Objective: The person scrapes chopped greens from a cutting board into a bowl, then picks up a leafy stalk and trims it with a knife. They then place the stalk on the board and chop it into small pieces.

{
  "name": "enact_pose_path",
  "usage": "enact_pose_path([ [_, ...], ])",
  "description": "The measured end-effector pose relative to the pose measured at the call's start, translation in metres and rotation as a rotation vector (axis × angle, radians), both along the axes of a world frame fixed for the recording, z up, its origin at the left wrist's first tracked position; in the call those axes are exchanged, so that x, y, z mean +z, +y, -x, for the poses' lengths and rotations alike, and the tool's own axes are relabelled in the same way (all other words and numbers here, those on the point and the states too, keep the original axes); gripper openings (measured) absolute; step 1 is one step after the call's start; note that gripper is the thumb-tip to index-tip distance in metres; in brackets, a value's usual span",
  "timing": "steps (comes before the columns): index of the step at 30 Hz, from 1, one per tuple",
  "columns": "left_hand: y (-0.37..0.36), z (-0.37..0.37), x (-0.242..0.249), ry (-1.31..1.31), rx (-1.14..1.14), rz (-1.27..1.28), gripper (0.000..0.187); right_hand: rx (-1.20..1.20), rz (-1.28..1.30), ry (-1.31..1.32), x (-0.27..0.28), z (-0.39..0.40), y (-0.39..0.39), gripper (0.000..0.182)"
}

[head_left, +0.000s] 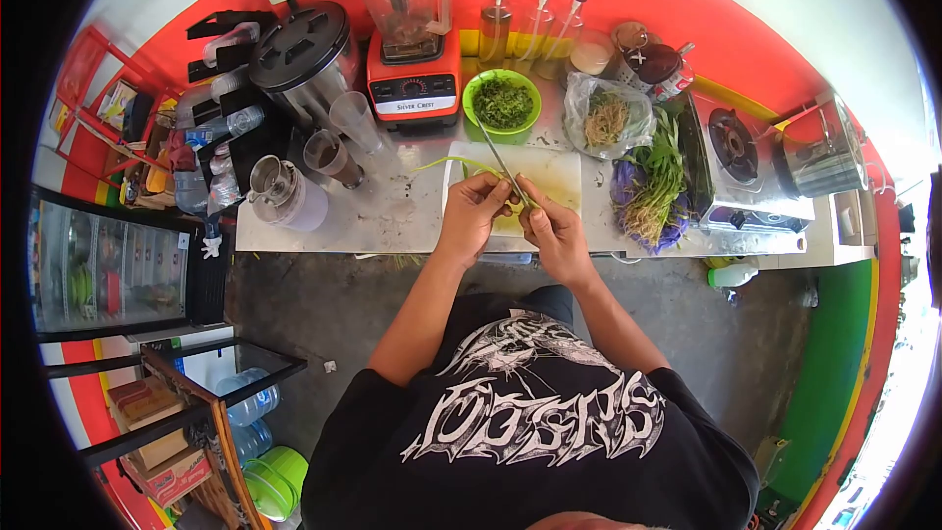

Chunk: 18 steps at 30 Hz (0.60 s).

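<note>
Above the white cutting board [564, 167] my two hands are close together. My right hand [551, 221] is closed round the lower end of a knife [498, 157], whose narrow blade points up and away towards the bowl. My left hand [475, 208] pinches a thin pale green stem [459, 161] that sticks out to the left, and its fingertips are beside the blade. Just beyond the board stands a green bowl [475, 110] of chopped green leaves [504, 102]. On the right lie a bunch of leafy greens with roots [659, 182] and a plastic bag [628, 132] holding roots.
A red blender [414, 88], a steel container [304, 59] and several pump bottles [538, 25] line the back. Plastic cups [334, 159] and a jug [287, 194] stand at left. A gas stove [751, 162] with a steel pot [822, 159] is at right.
</note>
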<state>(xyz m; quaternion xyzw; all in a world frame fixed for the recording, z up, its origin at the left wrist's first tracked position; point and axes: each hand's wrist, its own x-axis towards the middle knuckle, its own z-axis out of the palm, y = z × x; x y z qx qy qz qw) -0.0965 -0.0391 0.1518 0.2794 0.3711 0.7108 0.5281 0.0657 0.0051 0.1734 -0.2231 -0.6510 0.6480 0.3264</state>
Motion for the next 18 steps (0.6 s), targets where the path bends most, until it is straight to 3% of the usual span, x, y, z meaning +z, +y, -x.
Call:
enact_pose_path([
  [18,0.000,-0.010,0.006,-0.120,0.053,0.033,0.005,0.004,0.003,-0.009,-0.003,-0.009,-0.003,0.057],
])
